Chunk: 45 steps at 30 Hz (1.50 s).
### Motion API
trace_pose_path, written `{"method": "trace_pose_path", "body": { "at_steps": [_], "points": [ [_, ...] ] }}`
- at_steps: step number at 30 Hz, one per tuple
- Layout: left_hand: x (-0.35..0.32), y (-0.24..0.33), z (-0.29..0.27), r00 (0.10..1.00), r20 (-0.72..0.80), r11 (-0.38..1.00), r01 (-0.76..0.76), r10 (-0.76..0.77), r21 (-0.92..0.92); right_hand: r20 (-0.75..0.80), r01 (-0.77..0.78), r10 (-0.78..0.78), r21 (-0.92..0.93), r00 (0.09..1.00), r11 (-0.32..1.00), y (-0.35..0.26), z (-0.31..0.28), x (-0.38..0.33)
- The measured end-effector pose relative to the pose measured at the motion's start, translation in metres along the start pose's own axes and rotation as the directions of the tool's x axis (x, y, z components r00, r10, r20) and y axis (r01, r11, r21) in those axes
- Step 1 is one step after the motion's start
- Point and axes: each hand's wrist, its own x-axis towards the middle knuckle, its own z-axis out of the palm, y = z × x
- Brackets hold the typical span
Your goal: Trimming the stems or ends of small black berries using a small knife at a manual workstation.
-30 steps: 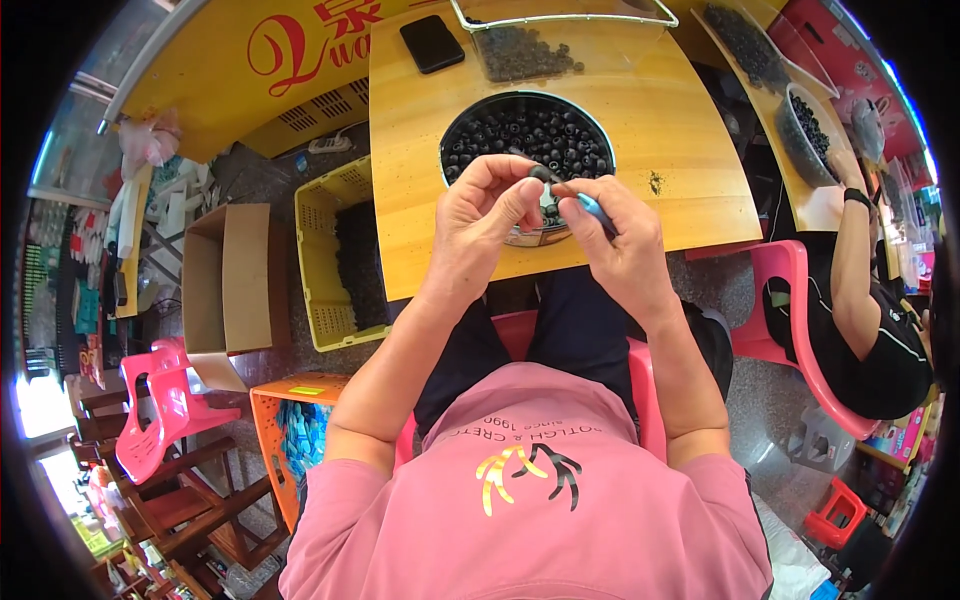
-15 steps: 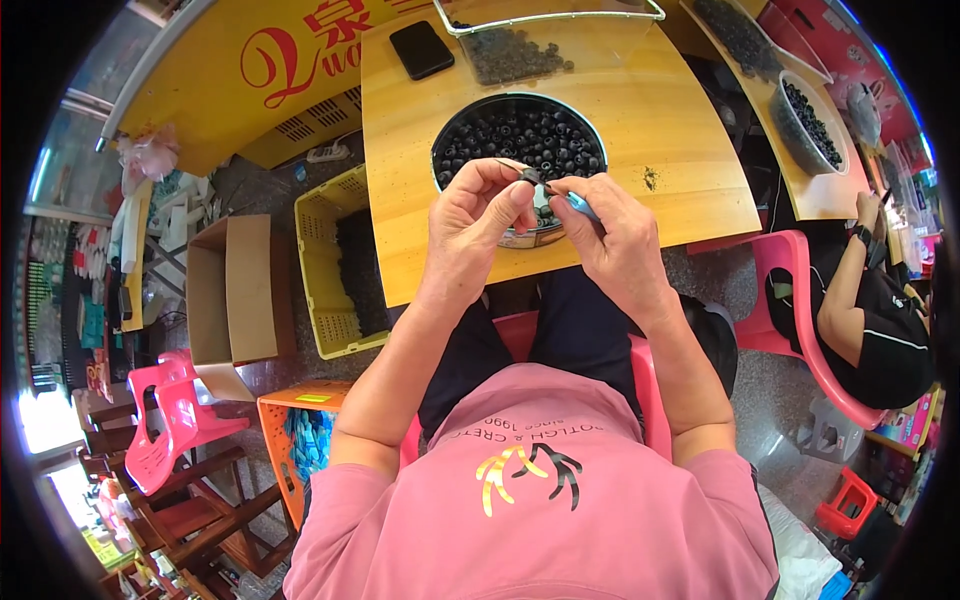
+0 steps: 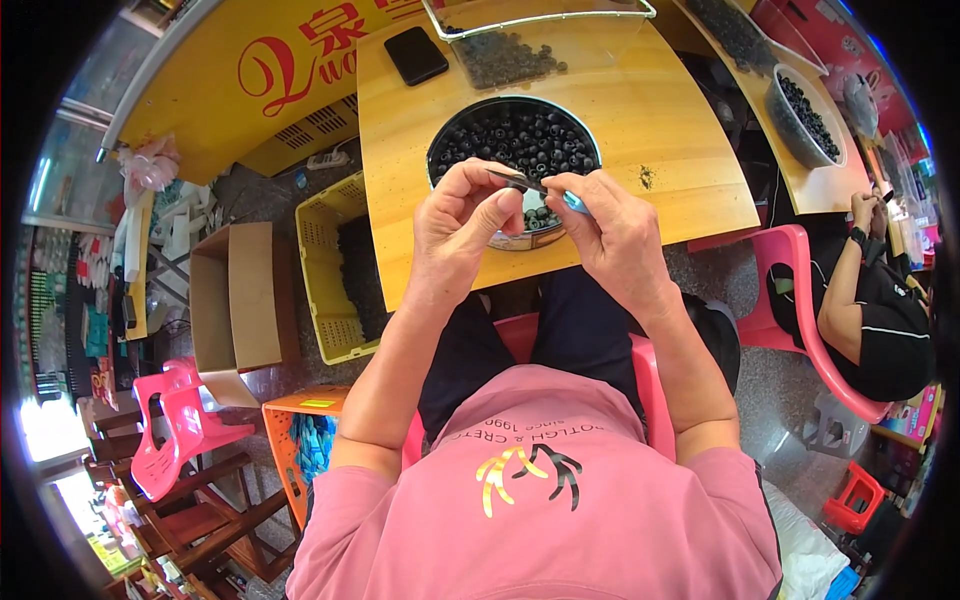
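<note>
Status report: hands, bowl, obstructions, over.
Right hand gripping blue-handled tool. Left hand at dark tip, grip unclear. Dark round pieces in bowl below. Hands partly hide near rim.

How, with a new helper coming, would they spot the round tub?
Find the wooden table before the person in pink. The round tub of dark pieces sits partly beneath their hands. Its circular shape sets it apart from the clear rectangular bin behind it.

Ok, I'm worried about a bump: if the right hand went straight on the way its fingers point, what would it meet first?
The right hand would probably meet the left hand first: the blue-handled tool it holds points that way. Depth is hard to judge here.
</note>
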Motion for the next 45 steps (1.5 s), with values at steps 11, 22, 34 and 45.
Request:
{"method": "trace_pose_path", "body": {
  "at_steps": [11,22,34,45],
  "points": [
    [-0.007,0.001,0.002,1.000,-0.002,0.998,-0.014,0.014,-0.061,0.357,-0.509,0.363,0.600,0.861,0.617,-0.003,-0.001,0.011],
    [-0.009,0.004,0.007,0.996,0.073,0.997,-0.064,0.060,0.051,0.411,-0.595,0.460,0.703,0.787,0.390,-0.018,0.006,0.001],
    [-0.019,0.004,-0.009,0.998,-0.053,0.998,-0.035,0.032,-0.051,0.128,-0.070,0.045,0.196,0.991,0.978,-0.027,0.013,0.009],
    [-0.018,0.004,-0.005,0.998,-0.053,0.996,-0.050,0.046,-0.070,0.103,-0.029,0.015,0.134,0.995,0.991,-0.020,0.016,0.005]
  ]
}}
